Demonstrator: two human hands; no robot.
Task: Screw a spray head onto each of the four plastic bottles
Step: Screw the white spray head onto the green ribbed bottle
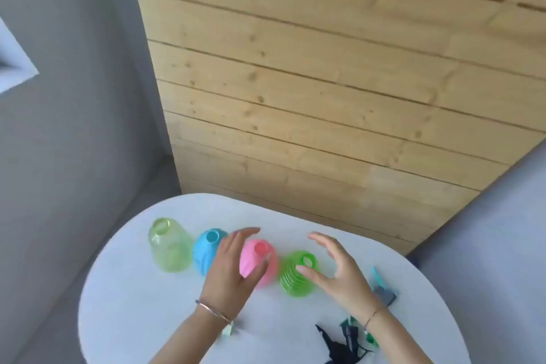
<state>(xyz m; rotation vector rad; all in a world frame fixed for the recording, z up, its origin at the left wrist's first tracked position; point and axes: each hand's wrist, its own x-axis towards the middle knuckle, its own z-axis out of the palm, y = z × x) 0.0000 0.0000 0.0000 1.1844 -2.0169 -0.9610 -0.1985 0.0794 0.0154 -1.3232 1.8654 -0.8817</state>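
Plainly, bottles: four uncapped, rowed from 9 to 3 o'clock on the white table.
Left hand: open, against pink bottle; could topple it.
Right hand: open, empty, above ribbed green bottle.
Spray heads: heaped at 5 o'clock; may snag.

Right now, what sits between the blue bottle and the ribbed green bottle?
The pink bottle stands between the blue bottle and the ribbed green bottle, with the left hand against it, in the head view.

White table, four bottles, spray heads
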